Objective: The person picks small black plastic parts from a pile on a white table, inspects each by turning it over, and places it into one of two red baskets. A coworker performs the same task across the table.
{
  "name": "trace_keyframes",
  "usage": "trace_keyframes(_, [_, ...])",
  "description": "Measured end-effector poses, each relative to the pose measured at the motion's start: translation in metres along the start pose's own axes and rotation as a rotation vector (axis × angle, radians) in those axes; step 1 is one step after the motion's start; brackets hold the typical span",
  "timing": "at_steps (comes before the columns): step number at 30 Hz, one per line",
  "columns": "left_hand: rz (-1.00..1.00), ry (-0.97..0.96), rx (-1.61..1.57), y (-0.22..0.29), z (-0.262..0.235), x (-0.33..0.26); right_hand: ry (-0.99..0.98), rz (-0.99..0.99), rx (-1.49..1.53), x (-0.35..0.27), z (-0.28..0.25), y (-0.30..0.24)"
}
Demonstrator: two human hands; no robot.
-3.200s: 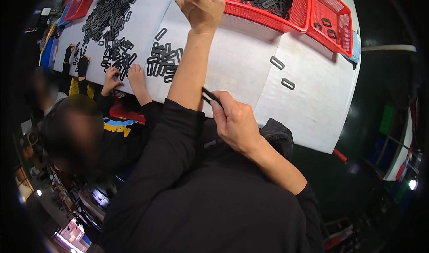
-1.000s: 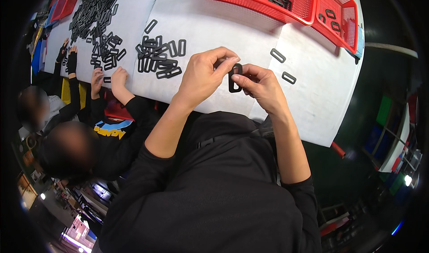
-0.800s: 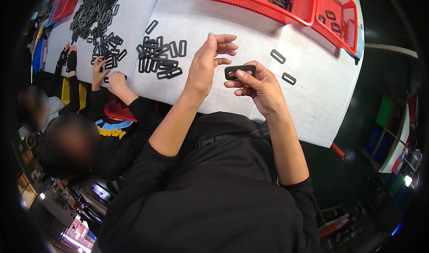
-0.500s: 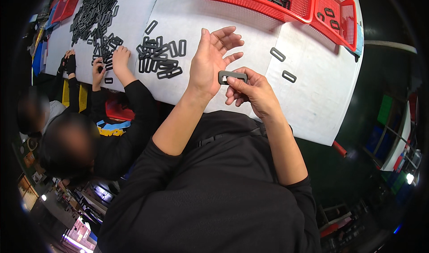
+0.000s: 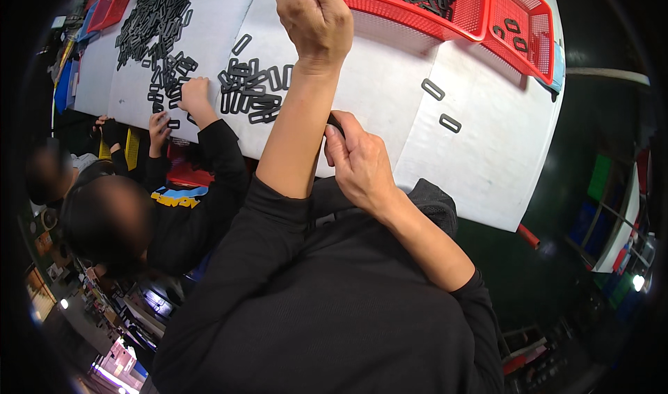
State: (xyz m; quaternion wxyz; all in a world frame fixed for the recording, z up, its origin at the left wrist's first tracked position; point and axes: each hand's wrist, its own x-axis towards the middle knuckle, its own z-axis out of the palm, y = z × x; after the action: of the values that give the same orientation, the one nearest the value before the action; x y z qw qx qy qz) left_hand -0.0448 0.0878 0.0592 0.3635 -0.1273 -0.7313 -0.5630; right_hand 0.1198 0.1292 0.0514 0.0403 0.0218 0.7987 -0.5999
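My left hand (image 5: pixel 314 15) is stretched far up the white table (image 5: pixel 390 116) to the front rim of a red basket (image 5: pixel 417 15) that holds several black plastic buckles. Its fingers are curled and seen from the back, so anything inside them is hidden. My right hand (image 5: pixel 358 161) stays close to my chest at the table's near edge, pinching a black plastic buckle (image 5: pixel 336 123). Only the buckle's end shows past my left forearm.
A cluster of black buckles (image 5: pixel 250 91) lies left of my forearm, and two loose buckles (image 5: pixel 441 105) lie to the right. A second red basket (image 5: pixel 522 25) stands at the far right. A co-worker's hands (image 5: pixel 195 95) sort a big buckle pile (image 5: pixel 156 25) at left.
My left hand left the buckle and reached up to the red basket. My right hand dropped toward my chest, still holding the buckle.
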Motion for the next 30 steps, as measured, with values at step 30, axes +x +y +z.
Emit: trace_keyframes(30, [-0.34, -0.181, 0.047, -0.048, -0.02, -0.002, -0.212, 0.527, 0.532, 0.032, -0.062, 0.025])
